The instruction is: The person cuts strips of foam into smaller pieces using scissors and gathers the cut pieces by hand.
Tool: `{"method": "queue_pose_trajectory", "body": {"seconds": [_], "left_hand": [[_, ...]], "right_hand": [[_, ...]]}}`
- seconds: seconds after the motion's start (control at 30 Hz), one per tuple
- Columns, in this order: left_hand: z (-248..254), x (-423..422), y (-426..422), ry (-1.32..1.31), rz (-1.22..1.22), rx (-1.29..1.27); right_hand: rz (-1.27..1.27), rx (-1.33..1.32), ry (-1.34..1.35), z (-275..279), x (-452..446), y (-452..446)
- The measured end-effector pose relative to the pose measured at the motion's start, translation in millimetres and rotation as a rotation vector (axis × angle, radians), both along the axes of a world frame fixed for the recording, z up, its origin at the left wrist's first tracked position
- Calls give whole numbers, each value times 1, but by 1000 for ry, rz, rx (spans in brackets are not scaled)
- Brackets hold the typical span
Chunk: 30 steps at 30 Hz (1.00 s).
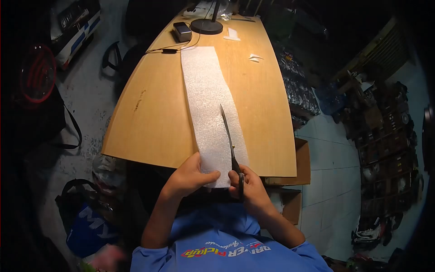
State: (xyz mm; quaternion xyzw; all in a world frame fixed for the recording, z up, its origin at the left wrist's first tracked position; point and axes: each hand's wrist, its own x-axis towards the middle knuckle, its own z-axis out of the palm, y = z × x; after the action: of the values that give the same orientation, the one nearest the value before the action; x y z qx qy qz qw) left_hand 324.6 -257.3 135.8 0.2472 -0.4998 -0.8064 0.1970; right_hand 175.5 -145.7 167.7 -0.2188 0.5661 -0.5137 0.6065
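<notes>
A wood-toned worktop [149, 113] fills the middle of a dim, cluttered room, with one white strip [204, 99] lying lengthwise on it and its near end past the edge. Left of the strip's far end sits one small dark device [182, 32]. At the strip's near left edge, the left hand [192, 174] is closed on it, thumb on top. Just beyond the strip's far end stands one round black base [206, 27]. One pair of scissors [231, 152] lies over the strip's right part, blades pointing away from the person. The right hand [248, 183] grips their handles beside the strip's near right corner. Right of the strip's far part, small white scraps [255, 58] lie in two spots.
</notes>
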Motion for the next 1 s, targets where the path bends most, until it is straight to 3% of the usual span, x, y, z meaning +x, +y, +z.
{"method": "queue_pose_trajectory", "body": {"seconds": [0.23, 0.4, 0.5, 0.6, 0.63, 0.73, 0.77, 1.0], "left_hand": [[4, 8, -2, -14, -109, -14], [5, 9, 1, 61, -54, 26], [8, 9, 1, 75, -61, -2], [14, 6, -6, -86, 199, 166], [11, 3, -10, 0, 275, 146], [1, -13, -31, -111, 446, -72], [3, -21, -35, -8, 527, 18], [-14, -33, -55, 46, 577, -116]], "right_hand": [[25, -27, -26, -6, -6, -5], [35, -45, -15, 0, -1, -8], [50, -44, 140, 0, -1, -9], [25, -67, 94, -5, -1, -9], [30, -67, 99, -4, 0, -8], [54, -76, 109, 0, 5, -7], [60, -80, 109, 0, 6, -6], [31, -147, 123, -7, 10, -11]]}}
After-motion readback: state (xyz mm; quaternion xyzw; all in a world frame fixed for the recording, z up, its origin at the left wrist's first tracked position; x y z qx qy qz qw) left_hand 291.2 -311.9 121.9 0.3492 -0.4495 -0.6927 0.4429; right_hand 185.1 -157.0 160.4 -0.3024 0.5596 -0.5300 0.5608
